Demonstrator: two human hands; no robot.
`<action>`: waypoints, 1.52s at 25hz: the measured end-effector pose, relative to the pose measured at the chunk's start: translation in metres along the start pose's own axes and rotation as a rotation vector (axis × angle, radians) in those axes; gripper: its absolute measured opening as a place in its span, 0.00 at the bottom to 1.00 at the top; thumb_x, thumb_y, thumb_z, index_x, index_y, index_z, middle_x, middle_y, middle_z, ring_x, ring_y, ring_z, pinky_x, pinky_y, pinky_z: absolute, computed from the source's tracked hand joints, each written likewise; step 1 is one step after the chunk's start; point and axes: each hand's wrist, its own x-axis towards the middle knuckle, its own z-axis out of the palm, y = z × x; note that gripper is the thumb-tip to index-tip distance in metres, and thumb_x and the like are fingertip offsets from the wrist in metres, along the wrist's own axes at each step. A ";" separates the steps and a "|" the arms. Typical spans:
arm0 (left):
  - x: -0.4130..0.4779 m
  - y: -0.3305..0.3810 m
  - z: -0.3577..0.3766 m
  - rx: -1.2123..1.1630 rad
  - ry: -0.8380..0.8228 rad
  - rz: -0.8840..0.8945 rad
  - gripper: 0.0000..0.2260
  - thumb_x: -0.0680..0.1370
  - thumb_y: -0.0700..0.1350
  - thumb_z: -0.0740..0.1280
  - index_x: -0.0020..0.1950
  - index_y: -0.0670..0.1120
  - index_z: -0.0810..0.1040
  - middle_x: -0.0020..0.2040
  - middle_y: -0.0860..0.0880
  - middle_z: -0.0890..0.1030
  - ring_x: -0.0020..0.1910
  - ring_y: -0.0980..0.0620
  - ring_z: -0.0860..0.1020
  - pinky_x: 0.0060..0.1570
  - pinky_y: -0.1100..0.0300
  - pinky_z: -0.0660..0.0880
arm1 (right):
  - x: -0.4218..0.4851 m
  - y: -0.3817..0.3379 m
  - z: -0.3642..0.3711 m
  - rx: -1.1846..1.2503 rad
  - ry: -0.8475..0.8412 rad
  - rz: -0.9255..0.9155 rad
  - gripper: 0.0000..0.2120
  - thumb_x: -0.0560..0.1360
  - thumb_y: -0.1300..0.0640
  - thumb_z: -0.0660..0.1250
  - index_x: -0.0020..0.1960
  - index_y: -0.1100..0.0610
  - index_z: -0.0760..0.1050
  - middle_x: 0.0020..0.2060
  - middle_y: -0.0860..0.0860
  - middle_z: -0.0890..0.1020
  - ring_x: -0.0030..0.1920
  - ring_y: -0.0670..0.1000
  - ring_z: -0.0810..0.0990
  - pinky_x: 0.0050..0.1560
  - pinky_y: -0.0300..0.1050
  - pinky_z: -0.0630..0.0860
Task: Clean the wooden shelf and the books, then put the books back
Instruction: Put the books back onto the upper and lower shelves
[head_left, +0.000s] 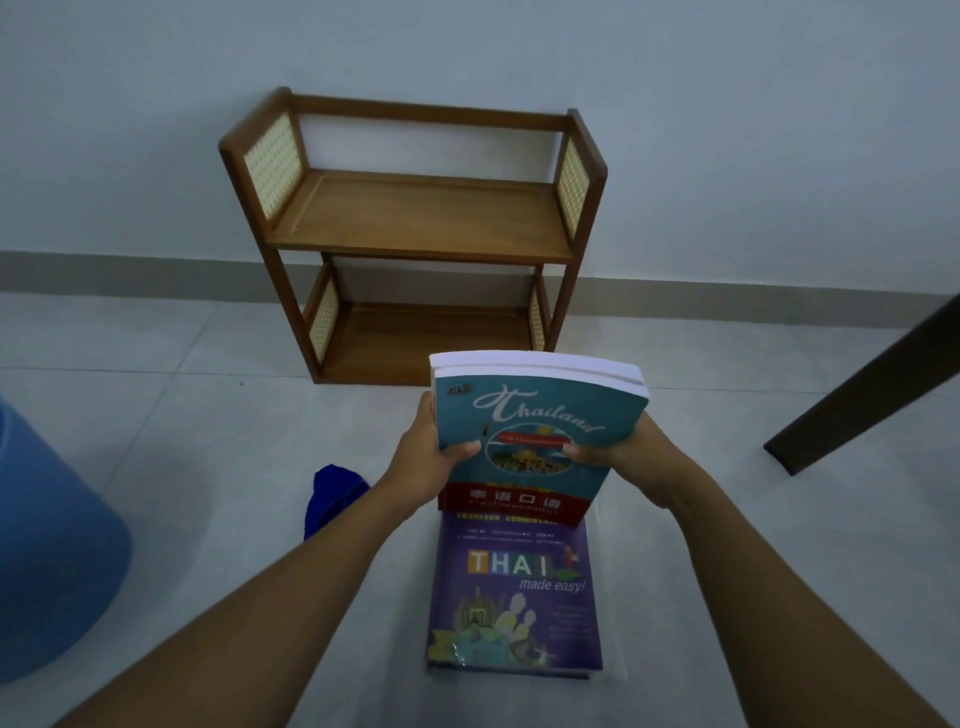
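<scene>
From where the head camera looks down, a small two-tier brown wooden shelf (415, 218) with pale woven cane side panels stands on the grey tiled floor (182, 415), its back against the pale wall (727, 130). In front of it, nearer the person, both bare forearms reach forward to a teal paperback book (535, 410) with "Thailand" in white script and a red band across its lower cover. It is held up off the floor, tilted with the cover facing the camera. The white page edges at its top show two blocks, so a second book seems to sit pressed behind it. The left hand (436, 452) grips the left edge, thumb laid across the cover and fingers curled behind. The right hand (618, 447) grips the right edge the same way, thumb on the cover. Below them a purple paperback book (514, 597) reading "THAI made easy!" lies flat on the floor, cover up. The raised book's lower edge overlaps its top in this view, and I cannot tell whether they touch. A crumpled dark blue cloth (332, 493) lies on the floor just left of the books, partly hidden by the left forearm. A large light blue rounded container (52, 545) stands at the left edge, and a dark slanted furniture leg (872, 384) crosses the right.
</scene>
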 end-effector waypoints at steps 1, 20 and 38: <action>0.001 0.001 -0.004 -0.014 -0.008 -0.004 0.25 0.76 0.38 0.69 0.68 0.50 0.62 0.62 0.52 0.75 0.61 0.52 0.75 0.54 0.52 0.79 | 0.002 -0.006 0.002 -0.018 -0.002 -0.015 0.24 0.68 0.63 0.76 0.61 0.53 0.73 0.55 0.51 0.82 0.56 0.54 0.82 0.51 0.60 0.80; 0.053 0.231 -0.158 0.176 0.387 0.204 0.31 0.72 0.60 0.70 0.70 0.50 0.64 0.59 0.48 0.78 0.53 0.49 0.80 0.53 0.48 0.78 | 0.088 -0.246 0.045 0.406 0.104 -0.339 0.23 0.67 0.65 0.74 0.61 0.61 0.74 0.50 0.59 0.84 0.46 0.61 0.84 0.46 0.61 0.80; 0.118 0.175 -0.171 -0.693 0.307 -0.222 0.12 0.74 0.42 0.70 0.54 0.40 0.73 0.53 0.39 0.81 0.50 0.45 0.82 0.43 0.55 0.81 | 0.206 -0.198 0.128 1.193 0.704 0.057 0.32 0.69 0.65 0.75 0.65 0.51 0.62 0.48 0.52 0.76 0.45 0.53 0.81 0.46 0.66 0.80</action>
